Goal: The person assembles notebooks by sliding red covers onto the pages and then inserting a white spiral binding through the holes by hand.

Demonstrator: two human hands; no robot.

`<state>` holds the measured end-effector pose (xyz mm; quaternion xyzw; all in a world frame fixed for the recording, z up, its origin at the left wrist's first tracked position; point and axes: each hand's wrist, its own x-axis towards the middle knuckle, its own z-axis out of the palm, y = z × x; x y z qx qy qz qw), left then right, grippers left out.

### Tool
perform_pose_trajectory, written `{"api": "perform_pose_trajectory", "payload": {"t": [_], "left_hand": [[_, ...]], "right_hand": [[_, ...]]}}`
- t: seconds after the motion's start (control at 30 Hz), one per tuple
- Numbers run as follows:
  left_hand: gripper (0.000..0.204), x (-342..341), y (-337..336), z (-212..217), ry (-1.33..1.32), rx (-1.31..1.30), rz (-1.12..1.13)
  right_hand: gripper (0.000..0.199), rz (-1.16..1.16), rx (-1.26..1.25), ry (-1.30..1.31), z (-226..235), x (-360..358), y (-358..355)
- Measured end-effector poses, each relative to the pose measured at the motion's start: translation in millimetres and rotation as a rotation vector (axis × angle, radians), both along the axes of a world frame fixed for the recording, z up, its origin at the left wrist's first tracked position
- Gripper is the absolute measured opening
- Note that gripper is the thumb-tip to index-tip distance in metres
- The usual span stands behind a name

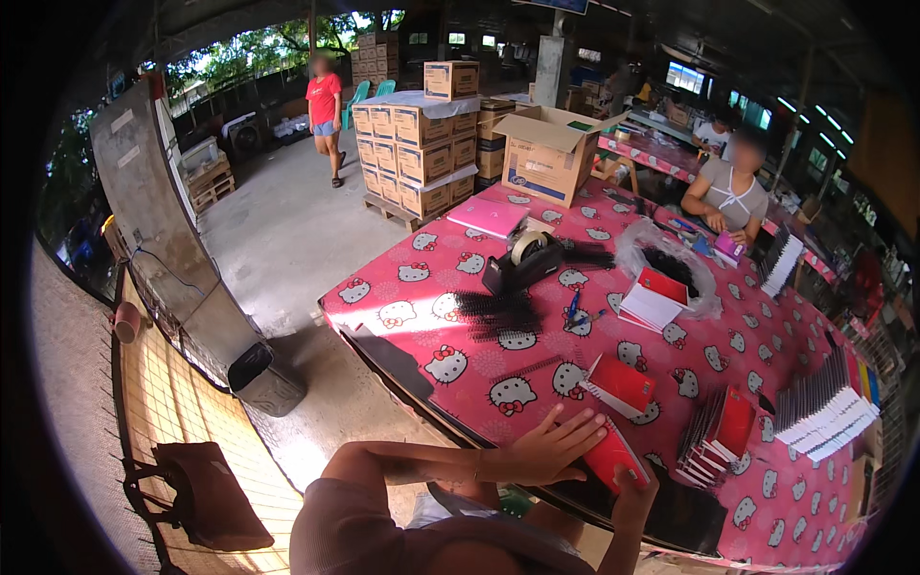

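Observation:
A red notebook (609, 454) lies at the near edge of the table, between my hands. My left hand (551, 448) is open, its fingers stretched out and their tips resting on the notebook's left side. At the lower right end, my right hand (632, 489) grips the same notebook, the thumb on its cover. Just beyond them lies another red notebook (621, 385), its cover slightly raised. A stack of red notebooks (717, 436) stands to the right of my right hand. Black binding coils (498, 314) lie in a loose heap farther off.
The pink cat-print cloth (412, 273) covers the table. On it are a tape dispenser (525, 261), blue pens (579, 314), a plastic bag of coils (668, 264) and rows of spiral notebooks (822, 412). An open carton (544, 158) stands at the back. A co-worker (733, 187) sits across.

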<state>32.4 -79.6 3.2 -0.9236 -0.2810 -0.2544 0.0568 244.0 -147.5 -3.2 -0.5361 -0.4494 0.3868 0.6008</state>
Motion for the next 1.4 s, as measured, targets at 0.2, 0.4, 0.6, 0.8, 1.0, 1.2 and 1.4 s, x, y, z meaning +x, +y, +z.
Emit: {"api": "perform_pose_trajectory", "payload": {"t": [0.2, 0.4, 0.6, 0.8, 1.0, 1.2, 1.4], "left_hand": [[0.091, 8.3, 10.1, 12.5, 0.011, -0.024, 0.011], [0.101, 26.0, 37.7, 45.1, -0.066, 0.129, 0.154], [0.095, 24.6, 13.4, 24.6, -0.06, 0.043, 0.019], [0.089, 18.4, -23.1, -28.5, -0.076, -0.07, -0.192], [0.087, 23.8, -19.7, -23.1, -0.028, -0.073, -0.102], [0.087, 42.6, 9.8, 2.4, 0.11, -0.001, -0.007], [0.086, 54.3, 14.5, -3.6, 0.082, -0.021, -0.059]], "right_hand": [[0.033, 0.088, -0.032, 0.045, 7.6, -5.5, 1.4], [0.032, 0.17, -0.081, -0.016, 2.0, -6.6, 3.6], [0.03, 0.121, -0.025, 0.044, 1.6, -4.4, 2.9], [0.029, 0.172, -0.004, 0.008, -3.5, 2.4, 2.6], [0.029, 0.165, -0.014, -0.171, -27.0, 1.6, 10.2], [0.027, 0.257, -0.071, -0.24, -39.6, -1.5, 22.0], [0.024, 0.243, 0.045, -0.337, -51.5, 5.9, 28.4]]}}
